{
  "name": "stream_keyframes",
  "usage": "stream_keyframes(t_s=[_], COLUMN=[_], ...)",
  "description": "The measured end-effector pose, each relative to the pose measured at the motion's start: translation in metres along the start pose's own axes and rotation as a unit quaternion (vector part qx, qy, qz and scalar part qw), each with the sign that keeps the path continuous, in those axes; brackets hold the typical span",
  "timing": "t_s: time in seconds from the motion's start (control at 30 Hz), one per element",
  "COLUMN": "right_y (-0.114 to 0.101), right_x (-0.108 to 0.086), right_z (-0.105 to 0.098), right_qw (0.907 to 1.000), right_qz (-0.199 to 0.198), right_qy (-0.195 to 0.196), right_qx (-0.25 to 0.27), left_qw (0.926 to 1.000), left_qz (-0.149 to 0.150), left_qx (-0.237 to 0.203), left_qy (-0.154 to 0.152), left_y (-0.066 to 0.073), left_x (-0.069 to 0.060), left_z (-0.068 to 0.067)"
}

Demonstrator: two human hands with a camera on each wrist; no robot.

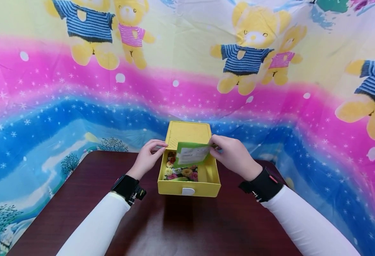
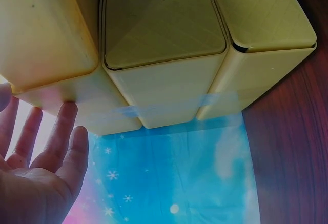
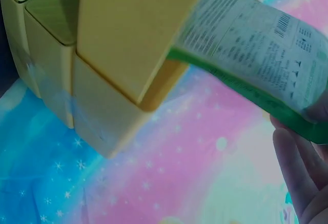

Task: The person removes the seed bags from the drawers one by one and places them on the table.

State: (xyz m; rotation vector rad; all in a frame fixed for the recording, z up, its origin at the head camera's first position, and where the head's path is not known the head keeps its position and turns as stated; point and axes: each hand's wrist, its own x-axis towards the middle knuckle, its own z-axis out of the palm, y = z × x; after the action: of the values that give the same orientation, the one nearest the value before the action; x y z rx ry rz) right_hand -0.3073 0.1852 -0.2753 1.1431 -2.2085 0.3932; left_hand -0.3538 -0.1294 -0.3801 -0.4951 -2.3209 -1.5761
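A yellow drawer (image 1: 171,188) with a white knob is pulled out at the top of a yellow drawer unit (image 1: 190,131). My right hand (image 1: 233,154) pinches a green packet (image 1: 192,155) by its right edge. The packet is tilted over the drawer; its printed white panel and barcode show in the right wrist view. Below it, flower pictures (image 1: 185,173) cover what lies inside; whether they belong to one packet or more I cannot tell. At the unit's left side is my left hand (image 1: 147,158), fingertips at the drawer's edge. Its fingers (image 2: 61,131) look extended in the left wrist view.
The drawer unit stands on a dark reddish-brown table (image 1: 142,227). Two lower drawer fronts (image 2: 164,19) are pushed in beneath the pulled-out one. A printed cloth (image 1: 187,81) with bears and snowflakes hangs behind and around the table.
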Motion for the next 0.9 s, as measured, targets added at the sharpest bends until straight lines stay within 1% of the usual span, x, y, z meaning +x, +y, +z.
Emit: stream_keyframes(t_s=[0.17,0.27,0.4,0.57,0.63,0.73,0.9], right_y=[0.0,0.002,0.008,0.019,0.025,0.035,0.055], right_x=[-0.003,-0.005,-0.01,-0.018,-0.022,-0.028,-0.04], right_z=[-0.017,-0.027,-0.039,-0.05,-0.054,-0.058,-0.062], right_qw=[0.999,0.9981,0.9948,0.985,0.9804,0.9742,0.966], right_qz=[0.027,0.034,0.049,0.077,0.092,0.119,0.156], right_qy=[0.027,0.048,0.088,0.154,0.174,0.192,0.205], right_qx=[0.022,0.019,0.014,0.005,0.003,-0.001,-0.016], left_qw=[1.0,1.0,1.0,1.0,1.0,1.0,1.0], left_qz=[-0.002,-0.001,-0.002,-0.002,-0.002,-0.002,0.0], left_qx=[0.003,0.005,0.001,0.0,0.0,0.0,0.002], left_qy=[0.0,-0.001,0.001,0.002,0.003,0.004,0.006], left_y=[0.0,0.0,0.001,0.001,0.001,0.001,0.001], left_x=[0.0,0.0,-0.001,-0.001,-0.001,-0.001,-0.001], left_z=[0.0,0.0,0.0,0.001,0.001,0.001,0.001])
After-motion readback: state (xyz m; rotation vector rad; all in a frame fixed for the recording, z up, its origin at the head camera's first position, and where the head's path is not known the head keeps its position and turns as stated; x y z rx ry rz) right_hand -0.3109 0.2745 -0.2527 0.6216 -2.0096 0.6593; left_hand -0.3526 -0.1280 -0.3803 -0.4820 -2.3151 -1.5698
